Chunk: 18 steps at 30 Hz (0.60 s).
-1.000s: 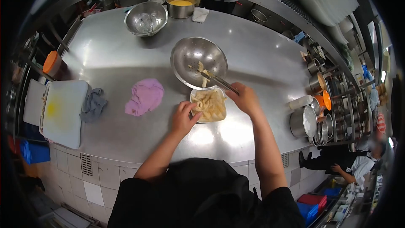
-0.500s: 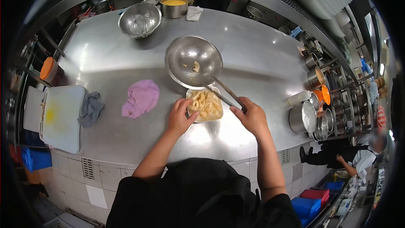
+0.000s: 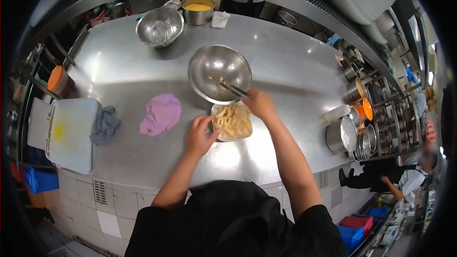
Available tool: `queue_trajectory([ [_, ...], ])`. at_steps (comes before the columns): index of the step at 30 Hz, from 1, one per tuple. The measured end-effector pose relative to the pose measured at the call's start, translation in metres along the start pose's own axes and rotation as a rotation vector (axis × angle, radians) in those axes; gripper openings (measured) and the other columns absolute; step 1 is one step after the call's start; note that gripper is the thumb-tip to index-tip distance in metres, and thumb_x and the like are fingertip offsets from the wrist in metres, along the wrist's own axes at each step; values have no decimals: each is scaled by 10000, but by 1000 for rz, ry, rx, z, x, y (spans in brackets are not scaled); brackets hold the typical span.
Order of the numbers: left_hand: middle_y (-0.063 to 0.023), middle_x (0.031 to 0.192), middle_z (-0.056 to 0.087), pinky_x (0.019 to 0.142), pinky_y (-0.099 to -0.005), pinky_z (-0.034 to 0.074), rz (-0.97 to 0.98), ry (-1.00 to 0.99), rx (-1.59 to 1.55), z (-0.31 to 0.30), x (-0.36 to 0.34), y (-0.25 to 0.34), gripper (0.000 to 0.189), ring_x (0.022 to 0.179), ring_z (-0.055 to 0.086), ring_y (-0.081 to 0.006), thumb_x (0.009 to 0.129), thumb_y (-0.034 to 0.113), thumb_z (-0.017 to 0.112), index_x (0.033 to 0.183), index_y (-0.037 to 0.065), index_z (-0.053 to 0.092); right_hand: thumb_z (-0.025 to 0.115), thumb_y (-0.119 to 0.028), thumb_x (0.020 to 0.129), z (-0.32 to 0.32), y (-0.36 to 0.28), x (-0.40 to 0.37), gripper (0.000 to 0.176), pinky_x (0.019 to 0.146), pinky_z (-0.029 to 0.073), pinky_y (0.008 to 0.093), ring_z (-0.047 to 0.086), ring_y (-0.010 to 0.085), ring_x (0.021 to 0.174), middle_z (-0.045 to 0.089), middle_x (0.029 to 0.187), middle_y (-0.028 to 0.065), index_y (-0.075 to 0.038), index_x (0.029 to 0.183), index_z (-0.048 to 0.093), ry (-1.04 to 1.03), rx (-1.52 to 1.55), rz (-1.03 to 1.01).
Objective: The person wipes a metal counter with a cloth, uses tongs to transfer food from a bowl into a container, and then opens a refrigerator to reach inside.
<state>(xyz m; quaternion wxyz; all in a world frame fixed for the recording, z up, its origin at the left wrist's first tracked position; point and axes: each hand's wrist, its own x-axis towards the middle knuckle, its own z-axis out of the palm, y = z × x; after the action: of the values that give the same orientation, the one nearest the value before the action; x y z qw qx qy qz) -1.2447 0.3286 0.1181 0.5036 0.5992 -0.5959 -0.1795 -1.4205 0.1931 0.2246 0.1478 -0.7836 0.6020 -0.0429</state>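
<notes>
A: Right hand?
B: Grip closed round the handle end of the metal tongs, with the tips inside the perforated steel bowl, next to a few pale scraps on its floor. Any scrap pinched between the tips: cannot tell.

A: Left hand?
B: Fingers curled against the near-left rim of the clear tub and touching it. Grip half open; clasping the rim or merely resting on it: cannot tell.

A: Position of the clear tub?
B: On the steel bench, just in front of the perforated steel bowl, between the two hands. Filled with pale yellow strips.

A: Surroundings?
B: Left of the tub, a crumpled pink cloth. Farther left, a grey cloth touching a white cutting board with a yellow stain, at the bench edge. Beyond that, an orange-lidded container. Along the far edge, a second steel bowl with a whisk inside, a pot of yellow batter and a folded white cloth. At right, racks of metal pots. At lower right, another person, well apart from the bench.
</notes>
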Motion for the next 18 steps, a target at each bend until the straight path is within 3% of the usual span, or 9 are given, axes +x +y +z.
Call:
queue_trajectory([
  [3,-77,1068,528,654,-286,464,27,44,-10,-5,2,-6,431,743,511,-180,718,167,739,1110,87,578,596,-356,816,-21,12,-43,322,745,476,397,622,297,861,664,876,118,-127,1039,628,33,158,3],
  [7,-80,1074,527,655,-288,460,20,17,-4,-3,10,-4,430,743,510,-180,719,163,738,1109,88,576,616,-349,816,-35,35,-112,312,683,481,384,630,294,755,658,792,117,-115,1022,630,56,203,32],
  [9,-104,1085,524,696,-321,502,61,-42,-9,-2,13,1,412,920,561,-246,738,223,717,1093,70,573,629,-343,811,-33,46,-139,321,657,484,380,629,287,714,651,755,110,-109,1032,625,21,206,56],
  [13,-105,1091,527,720,-320,492,-1,-132,15,8,14,7,399,936,557,-244,751,241,704,1085,64,575,641,-351,802,-16,54,-156,366,657,485,373,630,274,720,644,741,103,-97,1063,604,-13,101,105],
  [18,-107,1078,539,710,-318,489,58,-69,49,13,13,5,376,909,565,-244,764,252,697,1063,58,579,651,-360,791,-26,44,-160,407,640,485,372,629,270,702,637,724,105,-59,1061,597,55,104,79],
])
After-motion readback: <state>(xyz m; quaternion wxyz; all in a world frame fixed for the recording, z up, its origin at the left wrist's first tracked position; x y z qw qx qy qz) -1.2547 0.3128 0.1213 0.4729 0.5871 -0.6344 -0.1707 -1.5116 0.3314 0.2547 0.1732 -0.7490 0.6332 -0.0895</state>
